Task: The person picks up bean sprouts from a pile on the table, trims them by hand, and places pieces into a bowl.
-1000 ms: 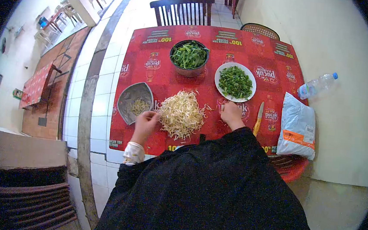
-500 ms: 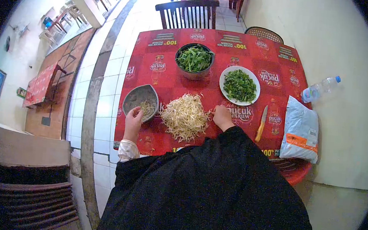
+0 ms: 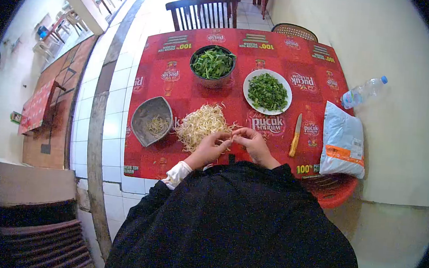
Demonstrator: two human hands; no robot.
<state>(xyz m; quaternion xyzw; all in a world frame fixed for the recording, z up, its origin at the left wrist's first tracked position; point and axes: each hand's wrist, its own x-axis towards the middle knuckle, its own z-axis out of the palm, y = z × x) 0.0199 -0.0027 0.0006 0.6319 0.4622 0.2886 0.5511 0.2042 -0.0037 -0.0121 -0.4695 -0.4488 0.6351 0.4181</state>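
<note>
My left hand [image 3: 211, 148] and my right hand [image 3: 255, 145] meet at the fingertips over the near right edge of a heap of bean sprouts [image 3: 201, 125]. Both pinch what looks like a single bean sprout, mostly hidden by the fingers. The pale heap lies straight on the red tablecloth. Left of it stands a grey, pointed bowl [image 3: 142, 114] with a small clump of sprout bits [image 3: 157, 125] inside. Right of my hands lies a knife [image 3: 295, 135] with a yellowish handle, its blade pointing away from me.
A dark pot of leafy greens [image 3: 213, 66] and a white plate [image 3: 289, 102] of chopped greens stand farther back on the red tablecloth [image 3: 143, 78]. At the right are a grey plastic package [image 3: 344, 139] and a water bottle [image 3: 364, 92]. A wooden chair [image 3: 203, 11] faces the far edge.
My left hand has left the grey bowl and moved right, past the sprout heap. My right hand has shifted slightly, and both hands' fingertips now touch. The whole view has shifted a little.
</note>
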